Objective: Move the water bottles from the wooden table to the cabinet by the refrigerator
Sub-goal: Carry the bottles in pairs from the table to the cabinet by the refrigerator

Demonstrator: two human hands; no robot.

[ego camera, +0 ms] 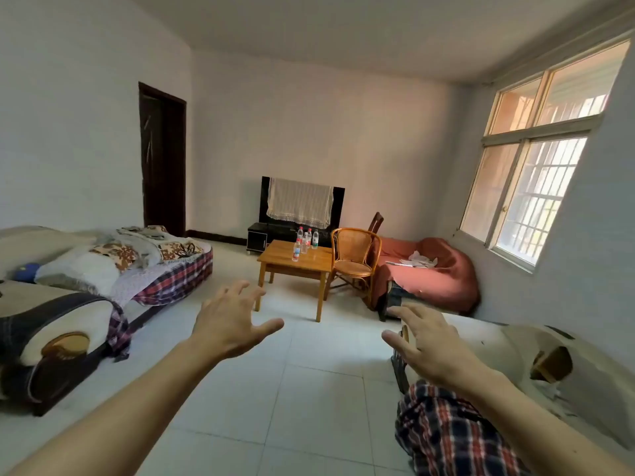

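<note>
Several clear water bottles [304, 242] with red or green labels stand upright in a cluster at the far side of a small wooden table [292, 264] in the middle of the room. My left hand [228, 324] and my right hand [424, 340] are stretched out in front of me, fingers spread, holding nothing. Both hands are well short of the table, with tiled floor between. No refrigerator or cabinet beside one is in view.
A sofa with blankets and cushions [113, 266] lines the left. A wicker chair [354, 257] and a red sofa [433, 269] stand right of the table. A cloth-draped television [302, 202] sits on a black stand behind. A white armchair with plaid cloth [457, 431] is near right.
</note>
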